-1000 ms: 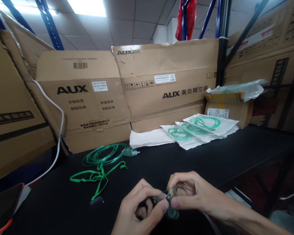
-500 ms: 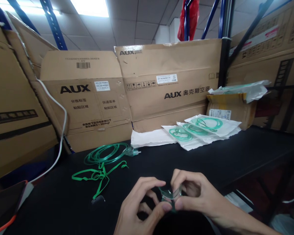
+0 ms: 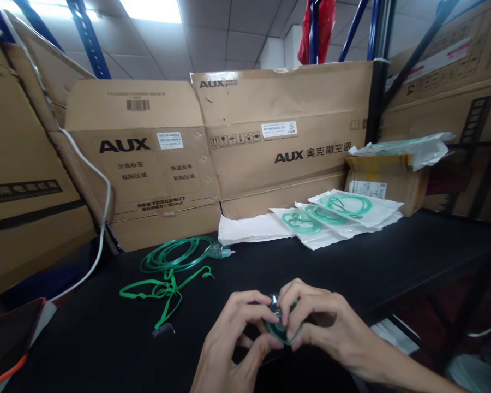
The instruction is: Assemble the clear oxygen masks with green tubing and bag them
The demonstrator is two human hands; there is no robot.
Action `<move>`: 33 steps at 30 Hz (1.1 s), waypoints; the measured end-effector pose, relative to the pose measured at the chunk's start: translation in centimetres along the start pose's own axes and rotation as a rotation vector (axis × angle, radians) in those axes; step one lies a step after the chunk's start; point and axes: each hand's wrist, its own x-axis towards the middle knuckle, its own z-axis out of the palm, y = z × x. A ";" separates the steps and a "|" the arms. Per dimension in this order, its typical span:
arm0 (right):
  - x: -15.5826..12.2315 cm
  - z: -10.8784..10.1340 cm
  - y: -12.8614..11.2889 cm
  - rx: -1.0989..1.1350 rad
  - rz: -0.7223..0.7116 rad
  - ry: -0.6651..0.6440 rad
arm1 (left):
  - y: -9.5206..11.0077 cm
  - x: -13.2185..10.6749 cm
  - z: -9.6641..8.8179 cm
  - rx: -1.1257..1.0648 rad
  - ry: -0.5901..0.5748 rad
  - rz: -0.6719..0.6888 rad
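Between my two hands is a small clear green plastic oxygen mask (image 3: 285,334), held low over the near edge of the black table. My left hand (image 3: 235,338) grips its left side, thumb below and fingers curled over the top. On the other side my right hand (image 3: 325,316) pinches it, fingertips pressing at its middle. The fingers cover much of the mask. To the left lie a coil of green tubing (image 3: 175,256) with a clear connector (image 3: 219,250) and a tangled green elastic strap (image 3: 163,289). At the strap's lower end is a small clear piece (image 3: 163,331).
Packs of green tubing (image 3: 346,208) lie on white sheets (image 3: 253,230) at the back right, beside a small carton (image 3: 387,183). Large cardboard panels (image 3: 282,103) stand behind the table (image 3: 106,338). At left are a white cable (image 3: 106,191) and an orange-edged device (image 3: 12,338).
The mask has turned in my hands, so its rounded green rim now faces me. My fingers have moved inward over it and my hands are closer together.
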 end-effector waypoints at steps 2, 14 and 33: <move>0.0 0.1 -0.1 -0.008 -0.013 -0.005 | 0.0 0.0 0.0 0.027 -0.004 0.012; 0.3 0.0 -0.9 -0.004 0.056 -0.041 | -0.1 -0.1 -0.3 0.114 -0.062 0.106; 0.6 0.0 -1.5 0.030 0.146 -0.073 | -0.1 0.3 -0.4 0.072 -0.078 -0.017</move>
